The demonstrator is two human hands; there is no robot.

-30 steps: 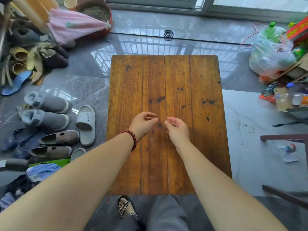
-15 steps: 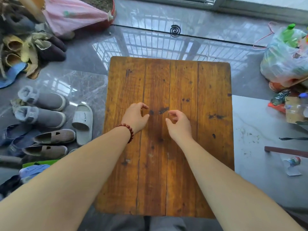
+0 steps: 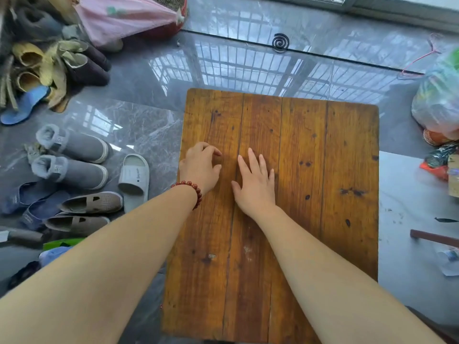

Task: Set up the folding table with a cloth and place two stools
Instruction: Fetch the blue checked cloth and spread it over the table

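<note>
The right hand (image 3: 255, 181) has opened its grip flat over the bare wooden counter (image 3: 327, 157), the left hand (image 3: 200, 167) stays loosely curled, holding nothing; the cloth seems due next.

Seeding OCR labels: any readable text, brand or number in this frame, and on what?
Nothing reads clearly.
White slide sandal: short dark word on the strap, too blurred to read.
Grey boots: small cuff tags, too small to read.
Right-edge packages: print unreadable.
Wooden table: no text.
</note>
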